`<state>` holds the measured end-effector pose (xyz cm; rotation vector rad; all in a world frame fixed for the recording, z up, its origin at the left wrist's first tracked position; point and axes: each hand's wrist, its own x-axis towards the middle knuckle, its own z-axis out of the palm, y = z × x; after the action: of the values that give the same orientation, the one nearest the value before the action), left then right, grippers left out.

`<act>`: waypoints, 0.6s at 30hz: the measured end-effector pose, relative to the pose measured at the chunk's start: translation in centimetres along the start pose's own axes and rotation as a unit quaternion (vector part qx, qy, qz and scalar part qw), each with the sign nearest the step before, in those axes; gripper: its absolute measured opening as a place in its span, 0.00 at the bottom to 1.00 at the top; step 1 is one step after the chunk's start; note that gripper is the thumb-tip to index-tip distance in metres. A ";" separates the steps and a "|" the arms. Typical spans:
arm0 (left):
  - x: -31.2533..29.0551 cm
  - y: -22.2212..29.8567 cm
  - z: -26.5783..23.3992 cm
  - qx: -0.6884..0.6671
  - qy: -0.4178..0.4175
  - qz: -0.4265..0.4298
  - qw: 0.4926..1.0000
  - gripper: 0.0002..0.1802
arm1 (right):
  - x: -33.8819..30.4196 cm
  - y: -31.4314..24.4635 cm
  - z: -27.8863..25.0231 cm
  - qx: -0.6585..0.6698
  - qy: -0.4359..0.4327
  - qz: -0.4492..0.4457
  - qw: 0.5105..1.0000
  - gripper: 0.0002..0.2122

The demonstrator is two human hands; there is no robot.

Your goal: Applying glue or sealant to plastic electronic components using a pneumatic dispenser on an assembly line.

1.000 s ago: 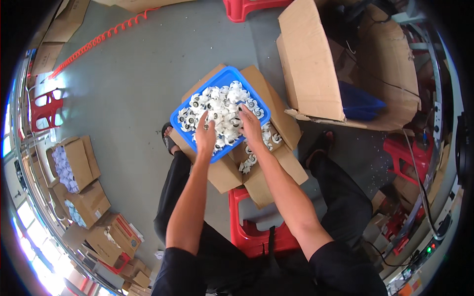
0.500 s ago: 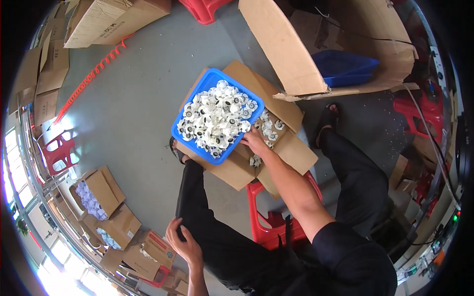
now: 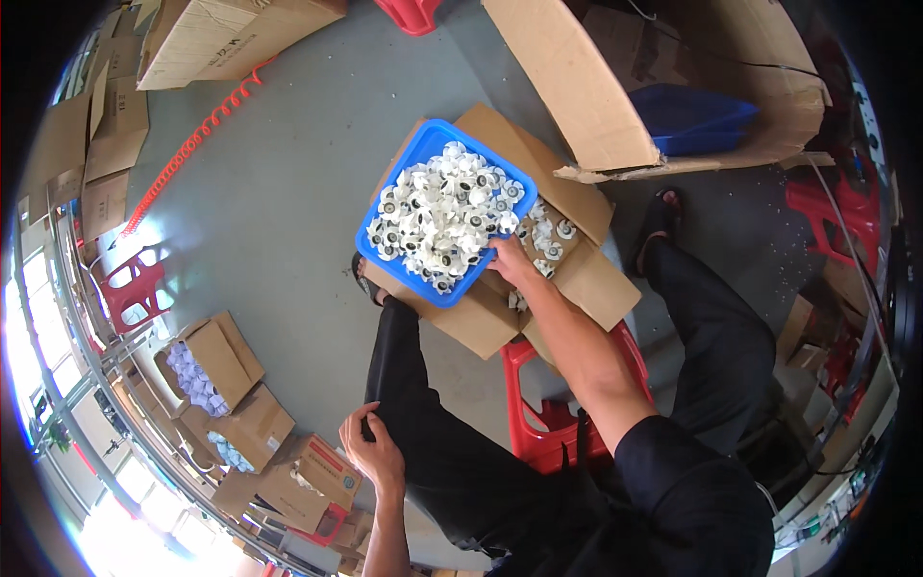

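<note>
A blue tray [image 3: 420, 146] heaped with several small white round parts [image 3: 437, 216] rests on an open cardboard box [image 3: 577, 274] in front of me. My right hand [image 3: 510, 262] reaches to the tray's near right edge, its fingers curled over the white parts there; whether it grips one is hidden. More white parts lie inside the box beside the tray. My left hand [image 3: 373, 447] is down by my left thigh on the black trouser leg, fingers bent, holding nothing that I can see.
A red plastic stool [image 3: 538, 423] is under me. A big open carton [image 3: 615, 87] with a blue tray [image 3: 692, 115] inside lies at the back right. Small boxes of white parts [image 3: 207, 370] stand at the left. A red coiled hose [image 3: 197, 144] crosses the grey floor.
My left hand left the tray and dropped to my left thigh. My right hand stayed at the tray's near edge. The view tilted, so the tray sits higher.
</note>
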<state>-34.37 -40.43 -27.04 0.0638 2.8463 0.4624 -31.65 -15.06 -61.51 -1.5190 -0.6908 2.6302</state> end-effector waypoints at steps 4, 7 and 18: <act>0.2 -0.7 -1.0 0.012 0.002 -0.012 1.000 0.08 | -2.5 -0.1 1.6 0.020 -0.006 0.018 1.000 0.24; 0.4 -1.0 -0.1 -0.006 -0.009 0.020 1.000 0.09 | -2.8 -1.4 -1.6 0.027 0.017 -0.022 0.999 0.26; 0.8 -6.8 2.2 -0.087 0.058 0.042 0.994 0.17 | -14.2 -2.4 0.8 -0.277 -0.107 -0.253 0.921 0.19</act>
<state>-34.61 -46.17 -31.46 0.1290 2.9109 0.7538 -25.31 -16.55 -48.68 -0.9224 -1.6962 2.3058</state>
